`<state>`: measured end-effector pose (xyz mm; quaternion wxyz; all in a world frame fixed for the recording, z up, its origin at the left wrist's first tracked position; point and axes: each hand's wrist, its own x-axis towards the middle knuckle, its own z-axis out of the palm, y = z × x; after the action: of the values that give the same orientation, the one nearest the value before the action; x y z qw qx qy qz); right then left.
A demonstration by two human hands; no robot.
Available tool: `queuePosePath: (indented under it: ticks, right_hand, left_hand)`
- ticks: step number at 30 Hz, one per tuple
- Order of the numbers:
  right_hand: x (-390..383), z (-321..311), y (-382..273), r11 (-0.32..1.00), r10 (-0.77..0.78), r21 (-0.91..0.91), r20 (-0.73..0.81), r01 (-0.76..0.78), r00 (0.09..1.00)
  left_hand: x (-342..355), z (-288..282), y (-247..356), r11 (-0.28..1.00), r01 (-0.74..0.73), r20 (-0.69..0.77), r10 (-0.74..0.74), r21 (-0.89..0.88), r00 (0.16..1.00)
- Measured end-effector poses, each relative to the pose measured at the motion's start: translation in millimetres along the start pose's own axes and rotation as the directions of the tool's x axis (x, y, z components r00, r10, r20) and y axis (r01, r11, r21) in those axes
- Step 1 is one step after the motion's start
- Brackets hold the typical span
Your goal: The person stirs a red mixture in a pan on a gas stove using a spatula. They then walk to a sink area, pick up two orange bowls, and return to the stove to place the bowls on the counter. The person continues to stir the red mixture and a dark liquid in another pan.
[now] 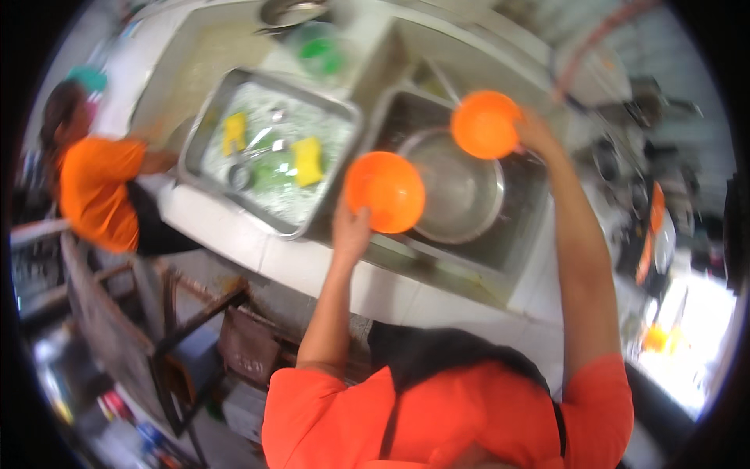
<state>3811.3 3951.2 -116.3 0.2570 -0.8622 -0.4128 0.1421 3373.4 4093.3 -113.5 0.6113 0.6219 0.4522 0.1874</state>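
My left hand [351,227] grips an orange bowl [386,190] at its lower-left rim, over the near left of a steel basin [530,202] in the right-hand sink. My right hand [530,134] holds another orange bowl [482,121] by its right side, higher up over that basin. A round steel bowl [457,207] lies in the basin, partly hidden by both orange bowls. Left of them is a rectangular steel tray [291,230] of soapy water with two yellow sponges [307,162] and some metal utensils [250,160] in it.
A person in orange [98,191] works at the left-hand sink [176,59]. Green containers [320,55] sit behind the tray. A rusty metal frame [156,328] stands below left. Pots and utensils [652,109] line the right side. The tiled counter edge [281,273] runs in front of me.
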Motion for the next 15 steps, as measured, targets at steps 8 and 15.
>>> queuePosePath:
  ticks: [8, 15]
  right_hand:
    - [-93.3, -15.1, -51.8, 0.64, 0.48, 0.663, 0.048, -0.387, 0.876]
    - [-168.0, -50.2, -48.1, 0.504, 0.533, 0.802, 0.002, -0.32, 0.846]
  left_hand:
    - [-32.7, -3.2, 38.4, 0.995, 0.081, -0.008, -0.081, 0.05, 0.997]
    - [-60.6, 10.8, 55.1, 0.989, 0.086, 0.12, -0.101, 0.121, 0.988]
